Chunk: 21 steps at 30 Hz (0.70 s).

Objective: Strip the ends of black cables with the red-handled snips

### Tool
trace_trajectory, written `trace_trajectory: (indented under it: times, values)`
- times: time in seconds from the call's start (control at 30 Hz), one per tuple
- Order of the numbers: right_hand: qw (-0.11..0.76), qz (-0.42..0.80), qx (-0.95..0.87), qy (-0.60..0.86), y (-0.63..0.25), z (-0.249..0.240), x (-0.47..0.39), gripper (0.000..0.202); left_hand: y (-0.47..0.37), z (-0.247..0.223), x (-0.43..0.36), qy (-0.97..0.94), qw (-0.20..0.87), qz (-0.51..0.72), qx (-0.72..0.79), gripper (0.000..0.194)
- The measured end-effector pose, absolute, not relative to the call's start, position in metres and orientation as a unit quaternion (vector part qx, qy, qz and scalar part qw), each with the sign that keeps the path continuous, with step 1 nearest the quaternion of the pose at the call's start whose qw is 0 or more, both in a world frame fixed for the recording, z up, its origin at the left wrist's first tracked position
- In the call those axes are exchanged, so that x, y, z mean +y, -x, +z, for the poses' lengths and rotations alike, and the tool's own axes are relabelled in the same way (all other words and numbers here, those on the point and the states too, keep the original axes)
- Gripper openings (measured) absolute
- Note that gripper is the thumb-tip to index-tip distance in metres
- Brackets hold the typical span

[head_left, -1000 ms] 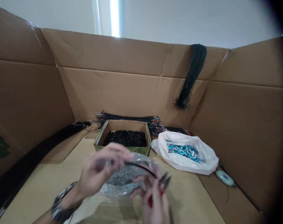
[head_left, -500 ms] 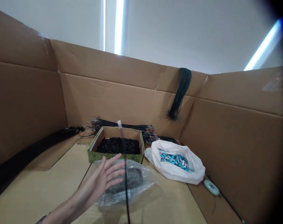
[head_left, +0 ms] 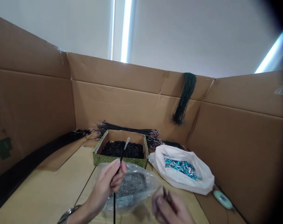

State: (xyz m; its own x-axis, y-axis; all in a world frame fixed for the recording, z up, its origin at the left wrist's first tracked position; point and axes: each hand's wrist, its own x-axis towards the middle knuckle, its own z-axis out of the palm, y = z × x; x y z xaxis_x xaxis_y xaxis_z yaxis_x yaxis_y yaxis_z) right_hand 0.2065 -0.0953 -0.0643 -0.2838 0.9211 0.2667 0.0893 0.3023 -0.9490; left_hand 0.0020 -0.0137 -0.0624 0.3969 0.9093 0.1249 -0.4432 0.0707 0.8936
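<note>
My left hand (head_left: 108,179) is closed around a black cable (head_left: 114,207), just below its pale stripped end, which points up in front of the green-sided box (head_left: 118,161). Short black pieces (head_left: 134,150) fill that box. Lower right, my right hand (head_left: 171,210) is blurred but closed, with a dark pointed tool, apparently tweezers (head_left: 166,193), sticking out of its fingers. Behind my left hand lies a clear plastic bag (head_left: 134,183) of small grey metallic bits with a label. The cable's lower part runs out of the bottom of the view.
A white bag (head_left: 207,180) of small blue and silver pieces sits to the right, beside a pale oval device (head_left: 222,199). Black cable bundles (head_left: 132,128) lie behind the box and along the left (head_left: 38,155). Dark green strands (head_left: 186,93) hang over the cardboard wall (head_left: 118,93).
My left hand has gone from open beside the cable to closed around it below the tip. My right hand has come into view at lower right with the pointed tool. The view has shifted slightly.
</note>
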Motion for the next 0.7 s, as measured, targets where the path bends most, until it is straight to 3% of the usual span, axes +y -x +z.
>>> trace_trajectory:
  times: [0.1, 0.2, 0.57, 0.7]
  values:
    - [0.578, 0.568, -0.526, 0.26, -0.201, -0.03, -0.069, 0.049, -0.01, -0.065, -0.014, -0.506, 0.677, 0.478, 0.239, 0.051]
    - [0.608, 0.609, -0.474, 0.187, -0.18, -0.006, -0.047, 0.045, -0.016, -0.067, -0.013, -0.537, 0.655, 0.479, 0.23, 0.053]
    - [0.579, 0.674, -0.439, 0.131, -0.164, -0.01, -0.021, 0.04, -0.008, -0.071, -0.002, -0.7, 0.438, 0.502, 0.257, 0.053]
    - [0.562, 0.687, -0.45, 0.101, -0.167, -0.011, -0.016, 0.036, -0.007, -0.069, 0.0, -0.712, 0.441, 0.479, 0.264, 0.055]
